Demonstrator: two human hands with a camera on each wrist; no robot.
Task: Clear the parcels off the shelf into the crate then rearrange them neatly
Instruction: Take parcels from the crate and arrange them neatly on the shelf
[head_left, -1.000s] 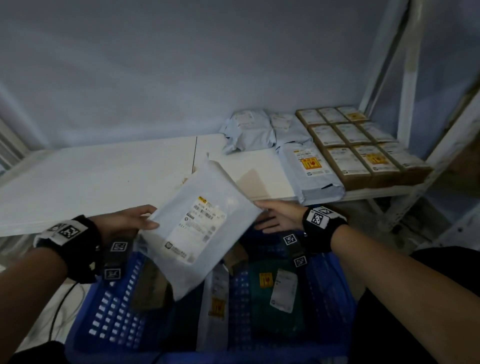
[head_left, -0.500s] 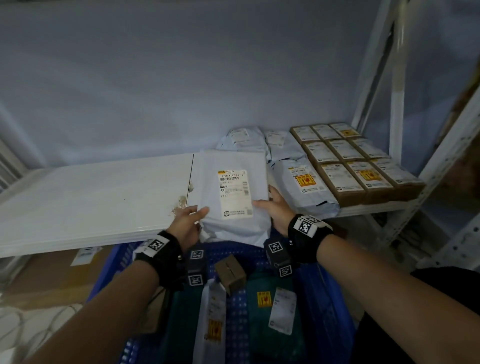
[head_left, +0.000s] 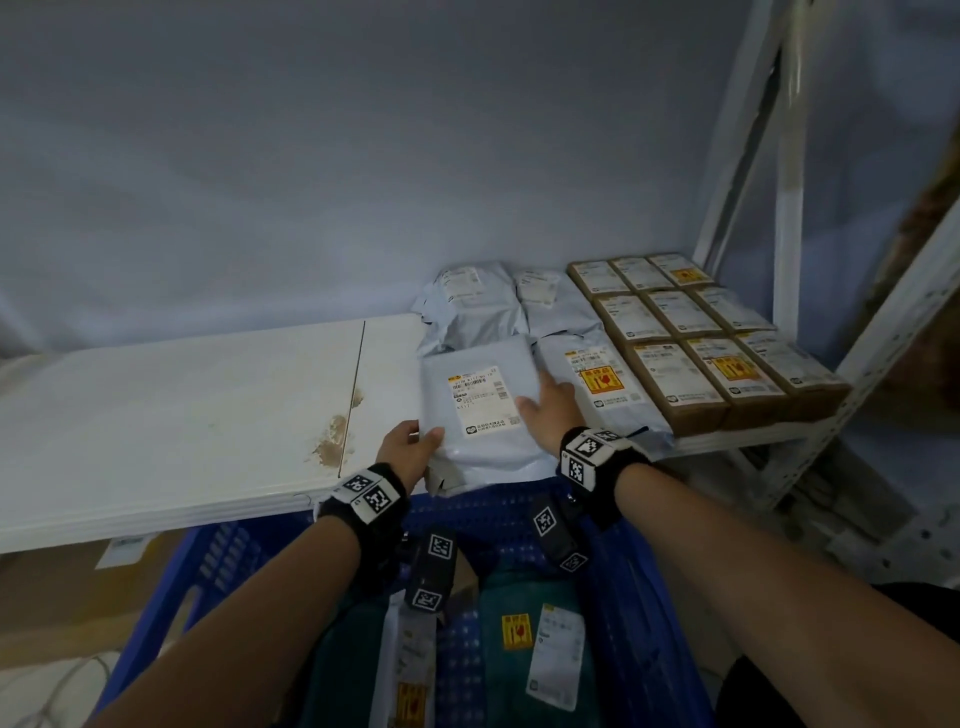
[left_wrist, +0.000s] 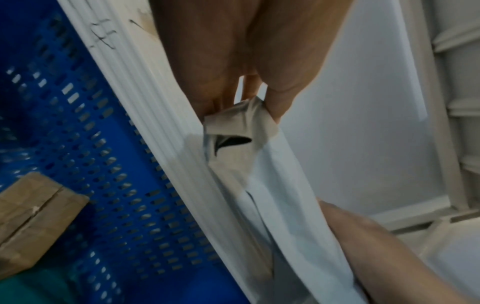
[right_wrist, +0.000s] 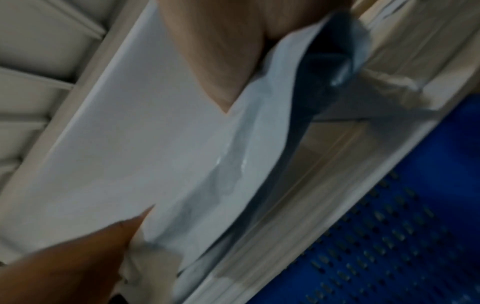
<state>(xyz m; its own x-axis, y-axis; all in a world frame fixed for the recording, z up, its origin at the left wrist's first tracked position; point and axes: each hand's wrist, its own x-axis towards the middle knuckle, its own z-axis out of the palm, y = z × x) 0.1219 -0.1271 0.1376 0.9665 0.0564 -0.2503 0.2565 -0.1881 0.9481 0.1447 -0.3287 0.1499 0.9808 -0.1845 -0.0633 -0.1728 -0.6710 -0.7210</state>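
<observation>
A grey mailer parcel (head_left: 478, 410) with a white label lies flat on the white shelf (head_left: 182, 415), its near edge overhanging the front. My left hand (head_left: 410, 449) pinches its near left corner, thumb on top; the left wrist view shows that crumpled corner (left_wrist: 233, 127) between thumb and fingers (left_wrist: 275, 107). My right hand (head_left: 548, 410) holds its right edge, thumb on the label side. The right wrist view is blurred and shows the parcel (right_wrist: 155, 144) under the palm. The blue crate (head_left: 519, 512) stands below my arms, holding green parcels (head_left: 519, 597) and a white mailer (head_left: 410, 665).
Other grey mailers (head_left: 478, 306) lie behind and to the right, one with a yellow sticker (head_left: 597, 384). Several brown boxes (head_left: 675, 332) fill the shelf's right end beside white uprights (head_left: 789, 208). A small cardboard box (left_wrist: 31, 216) sits in the crate.
Both hands carried the grey parcel up and forward from above the crate and laid it flat on the shelf, beside the other mailers.
</observation>
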